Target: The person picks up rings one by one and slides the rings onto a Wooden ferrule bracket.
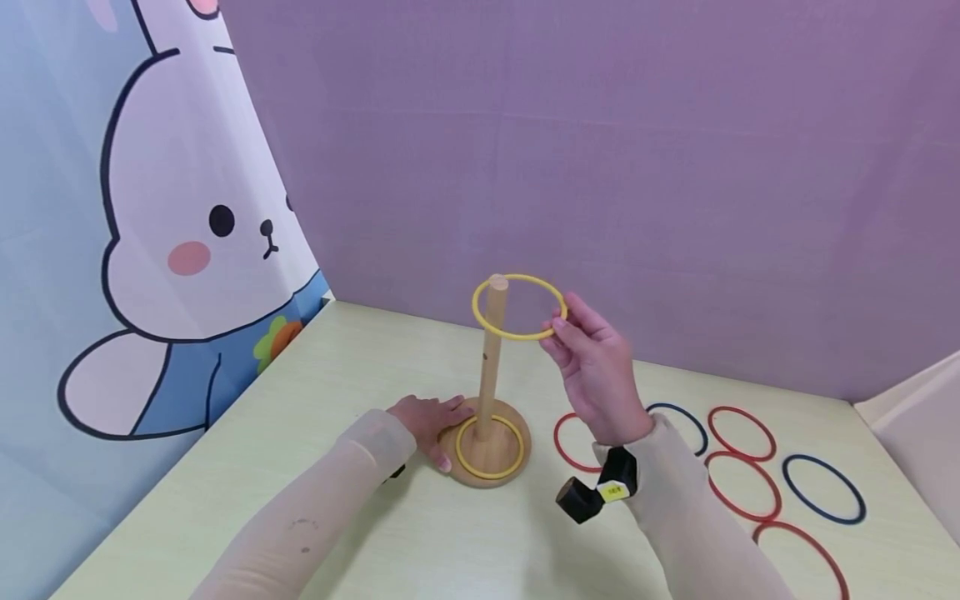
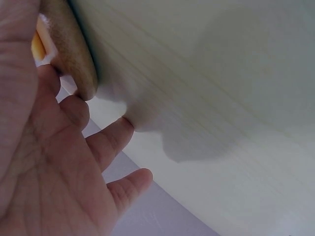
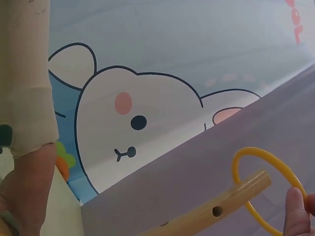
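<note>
My right hand (image 1: pixel 600 375) pinches a yellow ring (image 1: pixel 520 337) at its right side between thumb and fingers. That ring is level with the top of an upright wooden post (image 1: pixel 491 358); in the right wrist view the post's tip (image 3: pixel 261 183) pokes through it. The post stands on a round wooden base (image 1: pixel 491 479), and a second yellow ring (image 1: pixel 520 446) lies flat on that base around the post's foot. My left hand (image 1: pixel 429 423) rests at the base's left edge, fingers spread; in the left wrist view its fingertips (image 2: pixel 127 123) touch the base rim and tabletop.
Red rings (image 1: pixel 776 492) and blue rings (image 1: pixel 855 500) lie on the pale table (image 1: pixel 420 550) at the right, one red ring (image 1: pixel 558 450) partly behind my right wrist. A purple cloth wall (image 1: pixel 600 167) closes the back, and a rabbit-print curtain (image 1: pixel 165 150) hangs on the left.
</note>
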Demonstrator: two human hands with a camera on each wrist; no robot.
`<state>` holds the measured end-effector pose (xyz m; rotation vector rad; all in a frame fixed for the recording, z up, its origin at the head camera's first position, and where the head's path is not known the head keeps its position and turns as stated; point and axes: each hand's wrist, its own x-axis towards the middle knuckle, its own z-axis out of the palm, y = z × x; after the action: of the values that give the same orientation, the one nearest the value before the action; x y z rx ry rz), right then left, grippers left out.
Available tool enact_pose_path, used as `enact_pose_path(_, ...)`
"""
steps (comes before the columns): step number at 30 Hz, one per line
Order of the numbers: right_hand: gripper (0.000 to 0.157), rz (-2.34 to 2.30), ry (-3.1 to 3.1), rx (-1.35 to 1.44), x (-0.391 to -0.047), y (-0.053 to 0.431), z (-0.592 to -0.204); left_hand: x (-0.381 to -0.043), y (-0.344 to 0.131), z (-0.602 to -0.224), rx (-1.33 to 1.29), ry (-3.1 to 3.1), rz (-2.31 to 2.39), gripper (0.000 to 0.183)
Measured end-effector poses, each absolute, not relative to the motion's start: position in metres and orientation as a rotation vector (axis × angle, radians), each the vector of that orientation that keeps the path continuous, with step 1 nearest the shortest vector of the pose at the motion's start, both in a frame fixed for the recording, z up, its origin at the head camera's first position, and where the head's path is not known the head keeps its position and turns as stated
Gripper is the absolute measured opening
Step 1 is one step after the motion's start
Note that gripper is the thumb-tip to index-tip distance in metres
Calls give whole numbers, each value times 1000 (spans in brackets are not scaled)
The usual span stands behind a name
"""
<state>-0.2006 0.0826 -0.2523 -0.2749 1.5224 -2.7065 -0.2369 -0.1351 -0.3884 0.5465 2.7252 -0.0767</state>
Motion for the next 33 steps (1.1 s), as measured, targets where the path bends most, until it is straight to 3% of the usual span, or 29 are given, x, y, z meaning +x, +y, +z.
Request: enact_pose_path(33, 50, -2431, 1782, -302, -201, 86, -275, -226, -140, -384, 579, 2726, -30, 88)
